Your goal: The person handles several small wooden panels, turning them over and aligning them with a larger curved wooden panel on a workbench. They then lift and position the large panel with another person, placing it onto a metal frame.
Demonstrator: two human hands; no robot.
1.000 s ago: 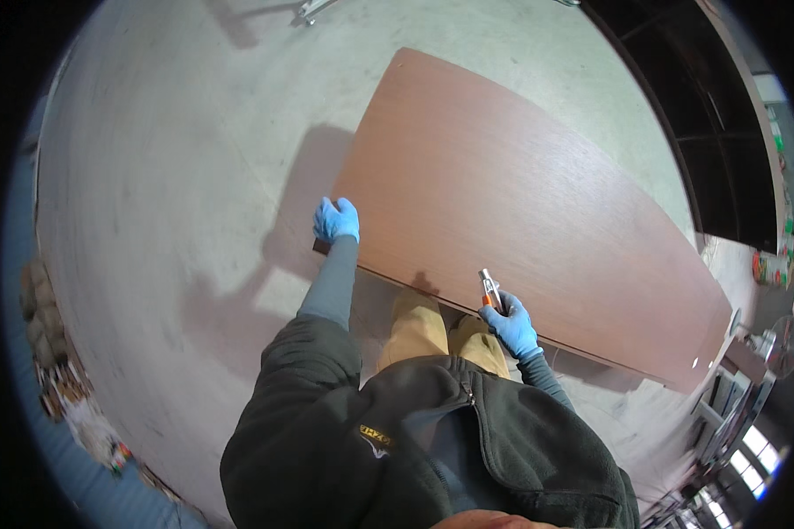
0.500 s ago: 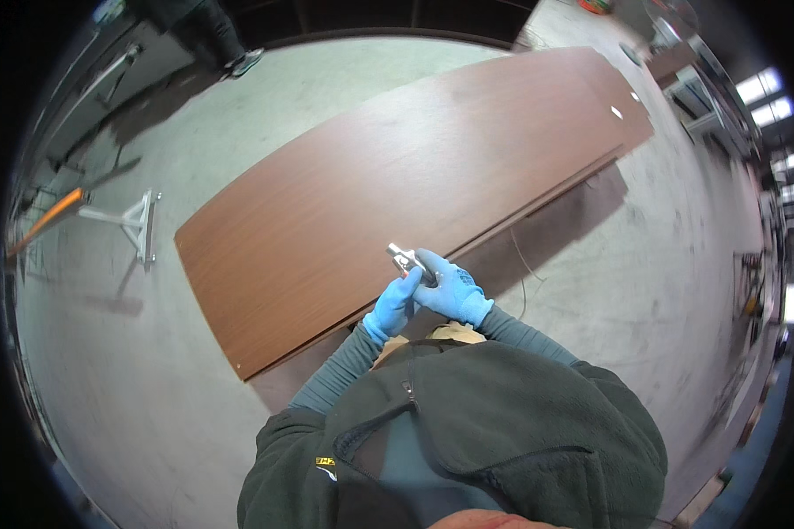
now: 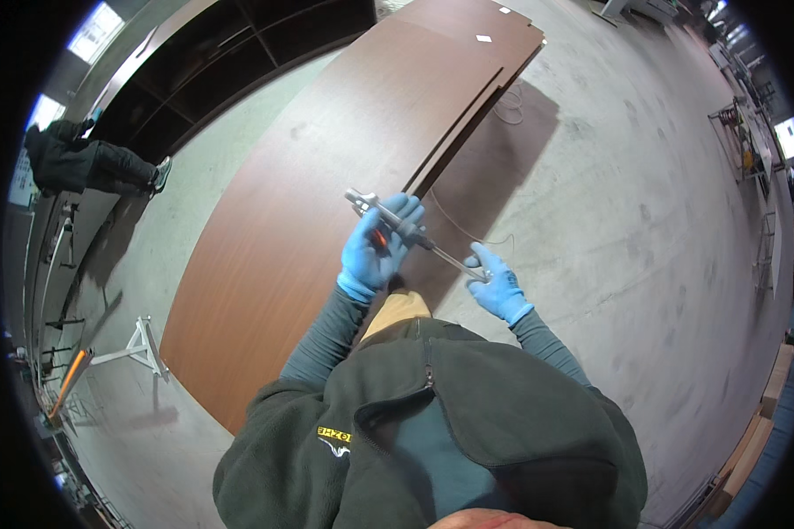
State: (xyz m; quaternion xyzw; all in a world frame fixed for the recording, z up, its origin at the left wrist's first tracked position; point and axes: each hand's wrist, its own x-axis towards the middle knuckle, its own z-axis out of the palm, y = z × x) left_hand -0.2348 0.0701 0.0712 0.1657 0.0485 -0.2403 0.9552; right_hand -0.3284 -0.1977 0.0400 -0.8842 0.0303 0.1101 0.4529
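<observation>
Over the near edge of a large brown wood-grain panel [image 3: 309, 194], my blue-gloved left hand [image 3: 362, 260] is closed around a metal hand tool [image 3: 403, 227]. The tool has a silver head, a dark collar and a thin rod slanting down to the right. Something small and orange-red shows by the left palm; its kind is unclear. At the rod's far end, the curled fingers of my gloved right hand [image 3: 505, 293] close round the tip, partly hiding it.
A thin cord [image 3: 459, 220] lies on the grey floor beside the panel. A white metal stand [image 3: 141, 348] with an orange bar is at the left. Another person [image 3: 97, 159] stands at the far left, near dark shelving [image 3: 229, 66]. Wooden beams [image 3: 750, 454] lie at the right rim.
My view has turned to the right. The hands, close together before, are now apart, with the right one at the rod's end. The tool's long rod has come into sight.
</observation>
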